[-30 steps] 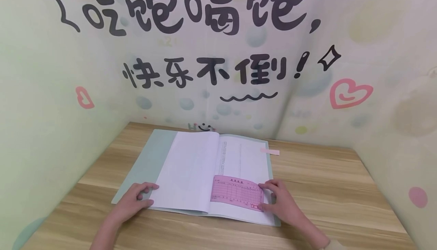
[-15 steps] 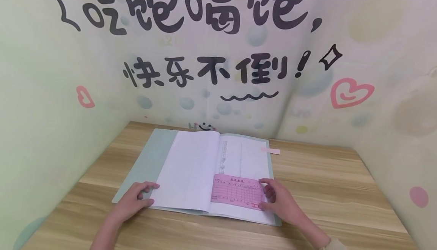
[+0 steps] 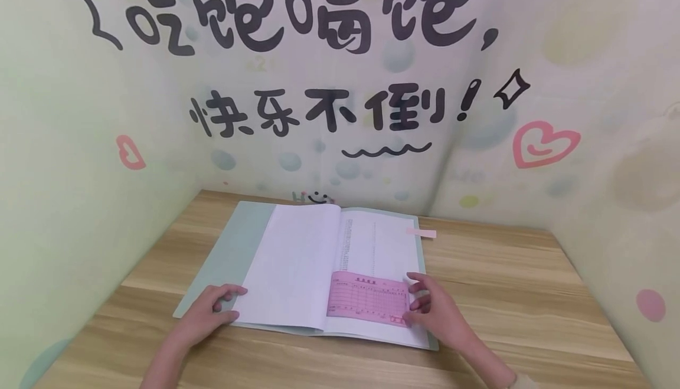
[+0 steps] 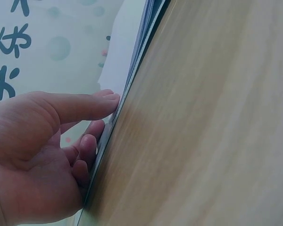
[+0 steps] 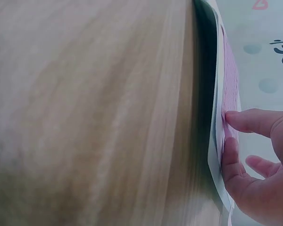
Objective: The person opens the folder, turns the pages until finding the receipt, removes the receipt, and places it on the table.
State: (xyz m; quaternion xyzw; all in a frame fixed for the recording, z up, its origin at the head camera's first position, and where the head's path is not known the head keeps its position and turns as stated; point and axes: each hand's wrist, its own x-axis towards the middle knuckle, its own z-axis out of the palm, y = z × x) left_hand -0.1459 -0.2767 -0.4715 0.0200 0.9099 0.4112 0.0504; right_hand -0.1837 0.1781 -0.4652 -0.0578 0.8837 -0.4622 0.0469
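Observation:
An open pale blue-green folder lies on the table, holding white pages. On its right-hand printed page lies a pink receipt slip, flat near the bottom. My right hand is at the slip's right edge, thumb touching its lower right corner and fingers loosely bent beside it. In the right wrist view, the thumb meets the edge of the pink slip. My left hand rests at the lower left of the blank left page, its thumb and fingers apart.
A pale pink tab sticks out past the folder's upper right edge. The wood-grain table extends on both sides of the folder. Behind it stands a wall covering with large black characters.
The pink slip was bowed up at its right side and now lies flatter. My right index finger has shifted slightly right, off the slip's upper corner. My left hand has not moved.

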